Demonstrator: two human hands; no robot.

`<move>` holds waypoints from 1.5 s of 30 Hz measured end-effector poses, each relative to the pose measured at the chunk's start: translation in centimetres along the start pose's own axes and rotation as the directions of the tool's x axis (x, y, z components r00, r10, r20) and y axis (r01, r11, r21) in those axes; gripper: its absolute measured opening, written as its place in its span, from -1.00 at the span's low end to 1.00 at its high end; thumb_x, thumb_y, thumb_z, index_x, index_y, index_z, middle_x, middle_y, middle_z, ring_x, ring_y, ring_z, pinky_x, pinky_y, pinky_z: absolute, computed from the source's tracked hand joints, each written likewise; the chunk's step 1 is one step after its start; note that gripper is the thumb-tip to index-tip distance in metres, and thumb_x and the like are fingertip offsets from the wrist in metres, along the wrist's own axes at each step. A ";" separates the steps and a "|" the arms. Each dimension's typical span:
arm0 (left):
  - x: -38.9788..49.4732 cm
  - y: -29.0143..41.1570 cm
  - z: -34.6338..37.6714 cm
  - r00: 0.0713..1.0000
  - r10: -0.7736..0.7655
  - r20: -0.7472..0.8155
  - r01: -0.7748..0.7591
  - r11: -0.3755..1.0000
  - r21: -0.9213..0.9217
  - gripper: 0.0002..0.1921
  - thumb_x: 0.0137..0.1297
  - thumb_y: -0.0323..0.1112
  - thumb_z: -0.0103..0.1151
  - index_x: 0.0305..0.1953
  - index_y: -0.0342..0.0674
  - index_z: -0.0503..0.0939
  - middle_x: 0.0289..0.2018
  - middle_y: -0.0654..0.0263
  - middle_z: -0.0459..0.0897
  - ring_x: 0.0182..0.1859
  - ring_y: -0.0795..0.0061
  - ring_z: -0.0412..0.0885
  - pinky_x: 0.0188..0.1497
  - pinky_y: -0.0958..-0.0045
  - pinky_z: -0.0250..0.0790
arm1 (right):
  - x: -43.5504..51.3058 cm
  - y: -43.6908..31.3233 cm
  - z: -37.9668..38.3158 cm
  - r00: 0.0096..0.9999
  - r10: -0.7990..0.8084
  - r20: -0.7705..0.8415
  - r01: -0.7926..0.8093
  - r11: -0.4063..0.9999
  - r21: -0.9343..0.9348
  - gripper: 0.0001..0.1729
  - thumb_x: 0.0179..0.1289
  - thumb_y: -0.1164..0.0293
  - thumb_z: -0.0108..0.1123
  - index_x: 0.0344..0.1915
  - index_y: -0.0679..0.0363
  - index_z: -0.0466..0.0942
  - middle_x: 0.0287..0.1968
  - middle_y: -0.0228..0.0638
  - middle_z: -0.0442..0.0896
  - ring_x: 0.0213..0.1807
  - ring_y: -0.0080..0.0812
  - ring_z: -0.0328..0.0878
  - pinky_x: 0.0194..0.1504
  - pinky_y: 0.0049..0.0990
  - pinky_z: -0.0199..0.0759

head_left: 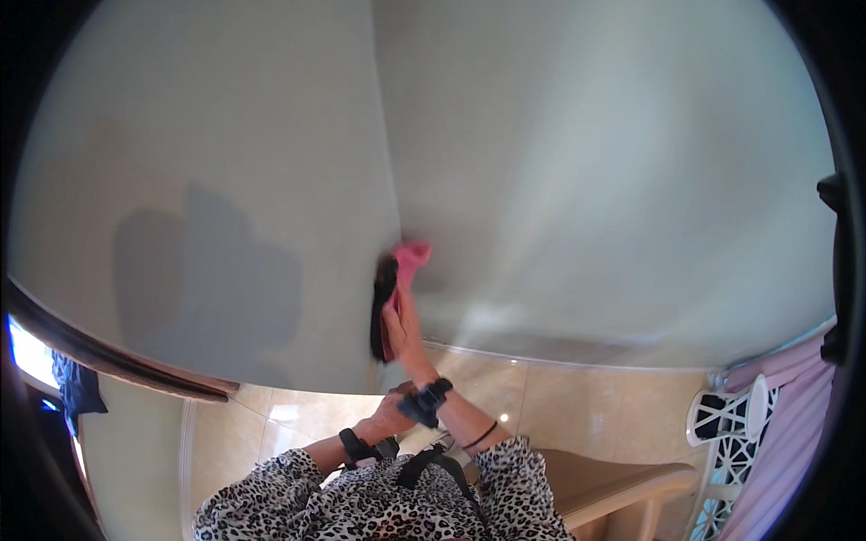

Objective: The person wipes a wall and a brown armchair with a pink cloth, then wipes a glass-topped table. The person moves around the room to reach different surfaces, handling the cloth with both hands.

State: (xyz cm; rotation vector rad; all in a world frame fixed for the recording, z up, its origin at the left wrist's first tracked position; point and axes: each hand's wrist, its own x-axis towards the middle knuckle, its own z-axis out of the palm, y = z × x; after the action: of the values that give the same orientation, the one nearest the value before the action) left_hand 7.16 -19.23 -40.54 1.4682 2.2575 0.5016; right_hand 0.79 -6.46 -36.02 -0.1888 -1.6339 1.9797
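My right hand is raised at the inside corner of two pale grey walls. It grips a pink-handled brush with a dark bristle side. The brush is blurred and its dark side is turned to the left wall; whether it touches the wall is hard to tell. My left hand is low in front of my body, below my right wrist. Its fingers are partly hidden behind the black wrist device on my right arm, so I cannot see whether it holds anything.
A beige plastic chair stands close at my lower right. Beyond it are a white lattice stand and a pink curtain. Shiny beige tiles cover the floor. Dark cloth hangs at the left, near brown wooden trim.
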 end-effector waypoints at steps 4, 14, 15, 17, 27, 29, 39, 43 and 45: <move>-1.3 -1.5 1.8 0.892 -0.358 0.276 0.391 0.917 -0.075 -0.58 0.20 -0.13 0.13 -0.06 -0.37 0.47 -0.21 -0.10 0.59 -0.13 0.02 0.58 -0.06 0.16 0.41 | -8.6 5.4 -2.1 0.926 0.340 0.163 -0.351 0.936 0.041 -0.55 0.26 0.45 0.12 0.15 0.25 0.36 0.04 -0.33 0.53 0.04 -0.43 0.44 0.12 -0.48 0.27; -3.4 1.4 -1.4 0.989 0.120 0.087 -0.051 0.826 -0.561 -0.53 0.22 -0.32 0.16 0.14 -0.23 0.33 0.02 0.17 0.47 0.15 0.45 0.37 0.22 0.41 0.18 | -3.7 -9.3 -1.4 0.992 -0.106 0.071 0.092 0.980 0.178 -0.73 0.01 0.64 0.13 -0.21 0.26 0.45 -0.24 -0.34 0.43 -0.17 -0.40 0.41 -0.12 -0.52 0.30; -3.6 1.4 -2.0 0.989 0.091 0.113 -0.006 0.803 -0.596 -0.48 0.23 -0.24 0.18 0.18 -0.20 0.32 0.08 0.19 0.44 0.20 0.42 0.33 0.28 0.39 0.13 | -2.2 -11.7 -1.4 0.975 -0.214 0.065 0.203 0.970 0.136 -0.73 0.01 0.64 0.13 -0.21 0.27 0.45 -0.23 -0.31 0.43 -0.16 -0.37 0.41 -0.11 -0.51 0.29; -3.8 1.2 -2.5 0.948 0.031 0.317 0.155 0.825 -0.544 -0.44 0.24 -0.15 0.20 0.22 -0.17 0.31 0.13 0.21 0.42 0.24 0.38 0.30 0.33 0.38 0.08 | 0.1 -16.0 -1.2 0.923 -0.374 0.092 0.365 0.925 0.103 -0.76 0.04 0.60 0.11 -0.21 0.30 0.45 -0.20 -0.21 0.43 -0.11 -0.28 0.42 -0.07 -0.45 0.30; -1.5 2.0 -2.9 0.899 0.086 0.429 0.128 0.886 -0.445 -0.45 0.24 -0.12 0.21 0.20 -0.15 0.35 0.07 0.22 0.48 0.18 0.40 0.36 0.28 0.37 0.13 | -0.6 -19.8 -1.1 0.743 -0.667 -0.058 0.669 0.739 0.074 -0.26 0.23 -0.07 0.09 0.13 0.33 0.24 0.29 0.19 0.15 0.43 0.17 -0.06 0.37 0.16 -0.42; -0.9 1.9 -2.3 0.893 0.112 0.435 0.103 0.891 -0.441 -0.46 0.24 -0.12 0.21 0.20 -0.15 0.36 0.06 0.22 0.49 0.16 0.40 0.37 0.27 0.37 0.14 | -1.7 -17.3 -1.2 0.776 -0.631 -0.020 0.631 0.775 0.024 -0.27 0.22 -0.06 0.11 0.11 0.33 0.24 0.29 0.21 0.15 0.43 0.18 -0.07 0.36 0.18 -0.42; -3.8 -5.1 2.1 0.879 0.192 0.438 0.026 0.896 -0.444 -0.47 0.23 -0.09 0.22 0.18 -0.14 0.40 0.00 0.23 0.54 0.09 0.42 0.43 0.23 0.37 0.18 | -13.6 -1.3 1.2 0.980 -0.124 -0.155 0.097 0.981 -0.170 -0.30 0.09 0.26 0.32 0.15 0.30 0.24 0.18 0.07 0.35 0.24 0.05 0.30 0.24 -0.23 0.18; -5.9 -8.1 2.0 0.896 0.094 0.433 0.090 0.919 -0.384 -0.47 0.23 -0.08 0.22 0.18 -0.14 0.41 -0.03 0.24 0.56 0.07 0.43 0.45 0.21 0.36 0.20 | -15.1 0.7 0.9 0.978 0.031 -0.206 -0.078 0.971 -0.224 -0.43 0.12 0.30 0.28 0.08 0.29 0.33 -0.08 0.03 0.50 -0.05 0.03 0.47 0.00 -0.24 0.34; -5.7 -9.0 2.9 0.878 0.275 0.391 -0.079 0.891 -0.448 -0.52 0.24 -0.12 0.20 0.15 -0.14 0.44 -0.07 0.24 0.57 0.03 0.43 0.46 0.17 0.37 0.23 | -15.3 0.6 1.7 0.960 -0.005 -0.282 -0.054 0.978 -0.201 -0.49 0.13 0.32 0.26 0.04 0.28 0.36 -0.17 0.02 0.52 -0.15 0.03 0.49 -0.09 -0.23 0.36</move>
State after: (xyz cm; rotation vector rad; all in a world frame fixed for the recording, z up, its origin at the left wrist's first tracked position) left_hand 3.73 -27.71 -46.74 1.3971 1.5445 0.5923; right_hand 12.58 -15.60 -39.83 -0.5464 -1.6507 1.7054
